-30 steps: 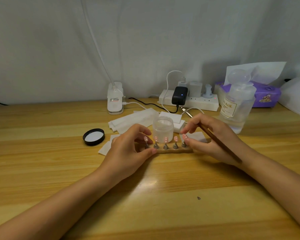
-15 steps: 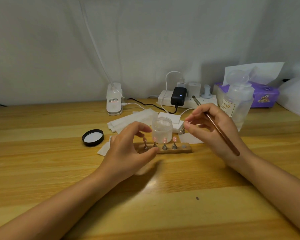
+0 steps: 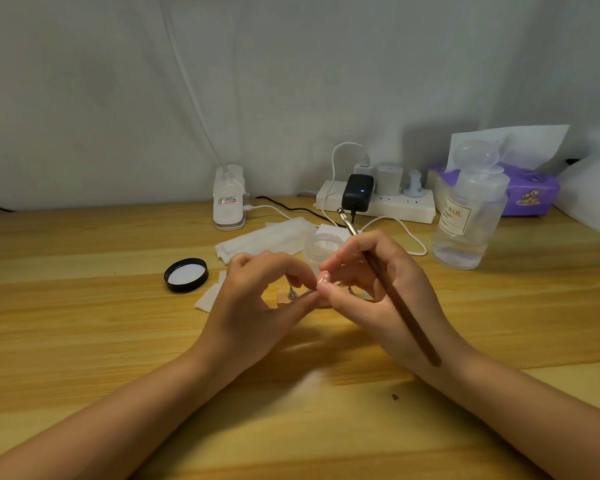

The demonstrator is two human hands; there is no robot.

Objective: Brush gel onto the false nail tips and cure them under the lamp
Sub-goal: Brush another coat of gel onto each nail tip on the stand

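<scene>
Both my hands are raised just in front of the small frosted clear gel jar [image 3: 321,249], meeting over the wooden nail-tip stand [image 3: 284,296]. My left hand [image 3: 257,303] pinches, thumb against forefinger, the thin metal stem carrying one small pink false nail tip [image 3: 323,278]. My right hand [image 3: 378,292] has its thumb and fingertips closed on the same tip from the other side, with the long brown-handled gel brush [image 3: 388,289] tucked through the fingers, its metal ferrule pointing up past the jar. Who bears the load I cannot tell; fingers hide the joint.

Handling, as judged: the tip is near weightless, thin plastic, springy, slick on its glossy face. It would flick away under a hard squeeze. Best hold: the stem, or the tip's side edges, never the face to be coated. One metal-footed stem [image 3: 292,293] shows on the stand in front of the jar; the others are hidden. The black round jar lid [image 3: 186,274] lies left of the jar.
</scene>
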